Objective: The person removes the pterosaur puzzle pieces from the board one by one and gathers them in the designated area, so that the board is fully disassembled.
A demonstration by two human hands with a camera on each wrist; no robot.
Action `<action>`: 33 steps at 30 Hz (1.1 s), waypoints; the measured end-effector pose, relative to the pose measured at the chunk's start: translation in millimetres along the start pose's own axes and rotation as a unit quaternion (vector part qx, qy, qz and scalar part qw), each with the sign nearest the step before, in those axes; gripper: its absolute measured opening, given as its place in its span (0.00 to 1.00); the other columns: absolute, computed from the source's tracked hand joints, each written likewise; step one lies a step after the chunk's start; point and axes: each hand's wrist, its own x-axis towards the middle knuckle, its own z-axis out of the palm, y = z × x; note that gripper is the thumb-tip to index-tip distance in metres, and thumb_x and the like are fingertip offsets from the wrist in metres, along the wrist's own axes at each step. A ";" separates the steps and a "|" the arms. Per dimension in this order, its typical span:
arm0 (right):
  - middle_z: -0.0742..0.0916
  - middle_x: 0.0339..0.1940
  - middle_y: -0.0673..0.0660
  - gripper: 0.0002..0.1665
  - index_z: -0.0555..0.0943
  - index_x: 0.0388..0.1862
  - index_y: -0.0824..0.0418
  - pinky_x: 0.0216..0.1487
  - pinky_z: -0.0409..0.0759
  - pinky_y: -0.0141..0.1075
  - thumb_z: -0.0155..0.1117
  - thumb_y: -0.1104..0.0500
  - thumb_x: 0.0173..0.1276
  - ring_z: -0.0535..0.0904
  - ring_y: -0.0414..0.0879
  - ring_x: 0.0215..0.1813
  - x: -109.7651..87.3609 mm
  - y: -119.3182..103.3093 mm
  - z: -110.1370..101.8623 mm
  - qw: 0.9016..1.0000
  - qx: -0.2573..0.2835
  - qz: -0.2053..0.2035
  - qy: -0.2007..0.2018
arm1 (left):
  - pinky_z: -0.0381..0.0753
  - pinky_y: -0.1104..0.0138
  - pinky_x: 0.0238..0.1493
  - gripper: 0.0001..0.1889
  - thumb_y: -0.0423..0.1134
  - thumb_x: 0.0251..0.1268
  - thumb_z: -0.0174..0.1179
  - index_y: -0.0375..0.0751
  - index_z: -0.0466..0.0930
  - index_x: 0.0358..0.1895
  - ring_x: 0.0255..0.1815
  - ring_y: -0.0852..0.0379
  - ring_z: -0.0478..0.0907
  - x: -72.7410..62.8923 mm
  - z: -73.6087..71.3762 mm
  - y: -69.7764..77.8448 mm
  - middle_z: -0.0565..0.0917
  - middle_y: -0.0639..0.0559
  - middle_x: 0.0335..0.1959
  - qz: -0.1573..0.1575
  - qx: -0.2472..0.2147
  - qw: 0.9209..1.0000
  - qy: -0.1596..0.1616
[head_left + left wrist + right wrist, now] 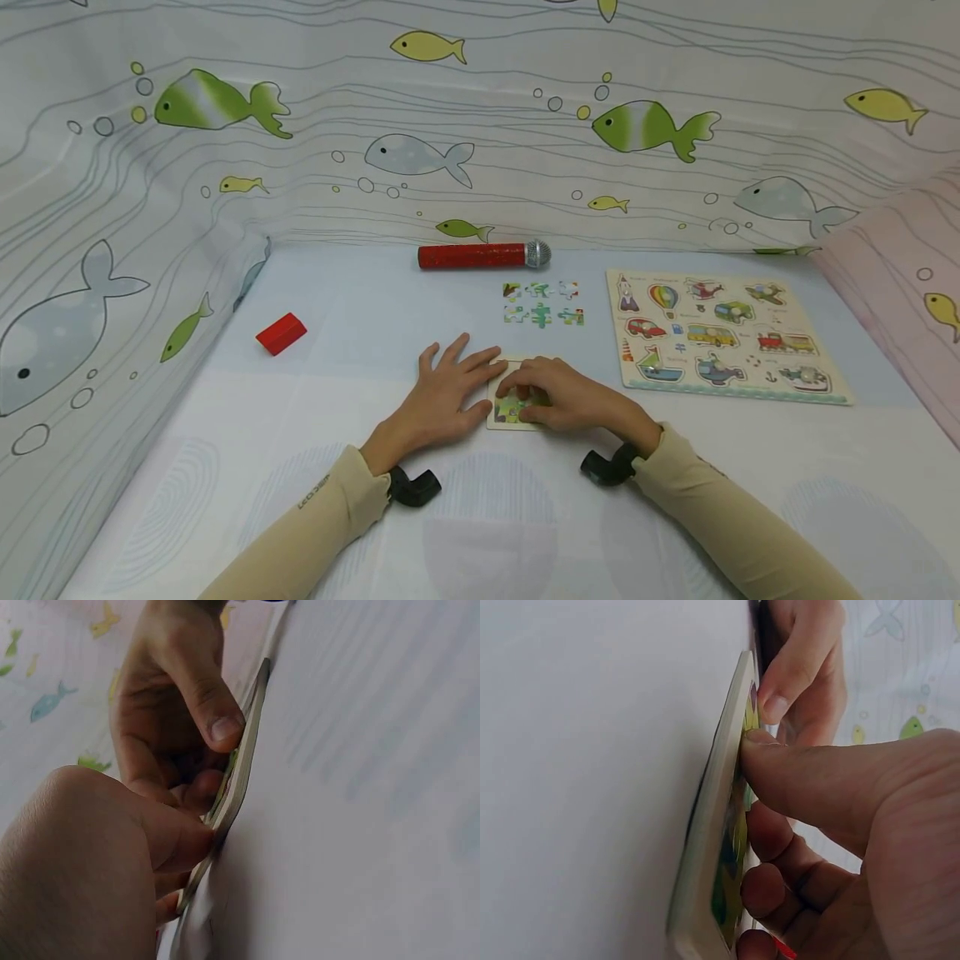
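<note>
A small square jigsaw puzzle in a pale frame lies in front of me, its green picture partly hidden by my right hand. My left hand rests flat with spread fingers at the left edge of the frame, thumb against its side. Over the puzzle, my right hand has its thumb and fingers curled down onto the picture. In the right wrist view, a green puzzle piece shows a little proud of the surface between thumb and fingers. Several loose puzzle pieces lie in two rows beyond the frame.
A wooden vehicle picture board lies at the right. Behind the loose pieces is a red microphone with a silver head. To the left sits a red block. A fish-patterned cloth rises at the back and sides.
</note>
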 end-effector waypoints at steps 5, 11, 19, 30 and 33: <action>0.82 0.38 0.49 0.21 0.83 0.58 0.57 0.46 0.69 0.36 0.72 0.62 0.66 0.73 0.41 0.40 -0.7 -0.5 0.3 1.000 0.003 0.010 0.002 | 0.40 0.33 0.74 0.30 0.51 0.71 0.52 0.55 0.69 0.76 0.84 0.37 0.48 -0.4 0.0 0.0 0.65 0.56 0.80 0.000 -0.004 1.000 -0.001; 0.84 0.40 0.47 0.20 0.85 0.57 0.54 0.46 0.72 0.34 0.74 0.61 0.65 0.75 0.41 0.42 -1.3 -1.2 0.0 1.000 0.011 0.022 0.001 | 0.40 0.32 0.74 0.30 0.50 0.70 0.53 0.55 0.69 0.76 0.84 0.36 0.48 -0.4 -0.7 1.0 0.66 0.55 0.80 0.002 -0.010 1.000 0.002; 0.84 0.36 0.48 0.19 0.86 0.56 0.57 0.44 0.74 0.37 0.72 0.64 0.65 0.75 0.43 0.39 -1.4 -0.9 -0.5 0.999 0.031 0.003 0.009 | 0.40 0.32 0.74 0.30 0.51 0.71 0.52 0.55 0.69 0.76 0.84 0.36 0.48 -0.5 -0.7 0.7 0.65 0.55 0.80 0.001 -0.003 1.000 -0.001; 0.82 0.34 0.50 0.17 0.84 0.52 0.56 0.44 0.72 0.35 0.72 0.66 0.65 0.73 0.43 0.37 -0.6 -2.5 1.4 0.999 0.045 0.012 0.019 | 0.41 0.32 0.73 0.30 0.51 0.71 0.51 0.54 0.69 0.76 0.84 0.36 0.49 -0.3 0.2 0.7 0.66 0.55 0.80 0.003 -0.005 1.000 0.004; 0.82 0.33 0.51 0.17 0.83 0.52 0.56 0.43 0.72 0.35 0.72 0.66 0.64 0.73 0.43 0.36 -0.3 -2.4 1.4 0.998 0.050 0.010 0.019 | 0.41 0.32 0.73 0.30 0.51 0.71 0.51 0.54 0.70 0.75 0.84 0.36 0.49 -0.4 -0.2 0.9 0.66 0.55 0.80 0.003 -0.007 1.000 0.003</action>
